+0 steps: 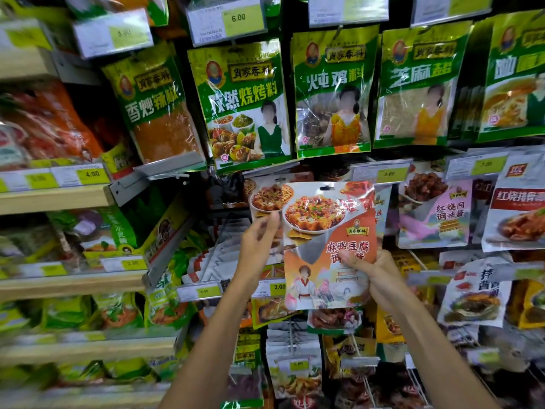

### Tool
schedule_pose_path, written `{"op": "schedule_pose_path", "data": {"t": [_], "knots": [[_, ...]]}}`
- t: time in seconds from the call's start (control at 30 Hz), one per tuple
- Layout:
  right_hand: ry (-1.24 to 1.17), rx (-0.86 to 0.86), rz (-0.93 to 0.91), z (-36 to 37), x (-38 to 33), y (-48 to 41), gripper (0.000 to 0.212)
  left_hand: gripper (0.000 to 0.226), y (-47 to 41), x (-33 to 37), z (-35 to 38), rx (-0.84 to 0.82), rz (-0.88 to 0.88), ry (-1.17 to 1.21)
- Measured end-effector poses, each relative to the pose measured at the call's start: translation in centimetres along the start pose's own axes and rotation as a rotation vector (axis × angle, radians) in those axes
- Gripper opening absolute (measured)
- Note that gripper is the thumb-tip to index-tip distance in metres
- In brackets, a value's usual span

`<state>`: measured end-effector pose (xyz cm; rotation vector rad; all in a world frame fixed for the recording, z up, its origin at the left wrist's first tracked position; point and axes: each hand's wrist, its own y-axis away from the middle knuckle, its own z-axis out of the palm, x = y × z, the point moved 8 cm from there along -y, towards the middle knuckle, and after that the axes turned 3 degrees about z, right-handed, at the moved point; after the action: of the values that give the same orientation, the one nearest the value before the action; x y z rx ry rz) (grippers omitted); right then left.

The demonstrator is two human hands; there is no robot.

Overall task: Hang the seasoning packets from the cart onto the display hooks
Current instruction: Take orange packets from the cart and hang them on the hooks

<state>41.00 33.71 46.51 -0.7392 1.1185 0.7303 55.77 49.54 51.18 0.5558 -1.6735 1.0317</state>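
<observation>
- The right hand (380,278) has its grip closed on the lower right part of a mapo tofu sauce packet (324,231). The thumb lies across the front and covers part of the last printed line, and the fingers are hidden behind the packet.
- This packet is held upright in front of the hook display, just below the row of green packets. Its hang slot (327,188) shows dark at the top, and whether a hook passes through it cannot be made out.
- The left hand (259,243) has its thumb tip at the lower edge of a second packet (265,197) with the same dish picture, just behind and left of the first. Its fingers are out of sight, so I cannot tell whether this grip pinches or only touches.
- The held packet reads 麻婆豆腐, with the brand 肖家香料 on a small gold plate above.
- The same brand shows on the green packets above: a 香炒辣椒 packet (156,110), a 孜然烧烤料 packet (244,104), a 炖鸡料 packet (333,93) and a 芝麻 packet (418,87) whose last character is blurred.
- To the right hangs a 红烧肉调味酱 packet (436,214). Beside it, a 红烧排骨 packet (519,202) is cut off by the frame edge.
- Yellow price labels can be read: a 6.00 tag (238,17), a 4.00 tag (92,174), a 3.90 tag (132,263) and a 3.00 tag (389,173).
- The wooden shelves (59,199) on the left are smeared, and the goods on them cannot be read.
</observation>
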Motion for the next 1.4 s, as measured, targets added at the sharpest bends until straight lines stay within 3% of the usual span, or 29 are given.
{"op": "schedule_pose_path", "data": {"t": [0.07, 0.17, 0.27, 0.33, 0.43, 0.53, 0.63, 0.8, 0.97, 1.13, 1.27, 1.4], "knots": [[0.0, -0.045, 0.0, 1.2, 0.3, 0.0, 0.062, 0.034, 0.4, 0.8, 1.3, -0.084, -0.025, 0.062], [0.022, -0.061, 0.039, 2.4, 0.9, -0.1, 0.055, 0.019, 0.6, 1.3, 1.6, -0.058, -0.033, 0.105], [0.045, -0.035, 0.097, 2.6, 1.4, -0.1, 0.052, 0.029, 0.3, 0.6, 1.5, -0.023, -0.063, 0.155], [0.188, 0.019, 0.054, 2.1, 0.7, -0.2, 0.045, 0.031, 0.1, 0.0, 1.3, -0.003, -0.077, 0.175], [0.553, 0.278, -0.267, 0.4, -3.8, 0.3, 0.022, 0.027, -0.3, -0.6, 0.8, 0.025, -0.088, 0.184], [0.852, 0.644, -0.693, -0.4, -10.0, 2.1, 0.021, 0.024, -1.1, -0.7, -0.2, 0.035, -0.068, 0.165], [1.058, 0.71, -1.0, 0.9, -13.6, 1.7, 0.026, 0.028, -2.3, -0.8, -1.0, 0.038, -0.07, 0.177], [1.242, 0.665, -0.955, 1.1, -14.3, -2.0, 0.036, 0.014, -4.1, -1.2, -1.7, 0.074, -0.106, 0.18], [1.308, 0.633, -0.966, 1.2, -13.8, -3.7, 0.034, 0.019, -5.3, -2.4, -2.4, 0.125, -0.172, 0.207], [1.316, 0.665, -0.992, 1.2, -13.4, -3.9, 0.032, 0.039, -5.9, -3.2, -2.8, 0.164, -0.195, 0.186], [1.277, 0.67, -1.027, 1.2, -13.0, -3.6, 0.037, 0.023, -6.5, -3.7, -2.4, 0.17, -0.231, 0.19], [1.301, 0.695, -1.054, 0.9, -12.9, -3.6, 0.039, 0.028, -7.5, -4.3, -2.4, 0.203, -0.219, 0.128]]}}
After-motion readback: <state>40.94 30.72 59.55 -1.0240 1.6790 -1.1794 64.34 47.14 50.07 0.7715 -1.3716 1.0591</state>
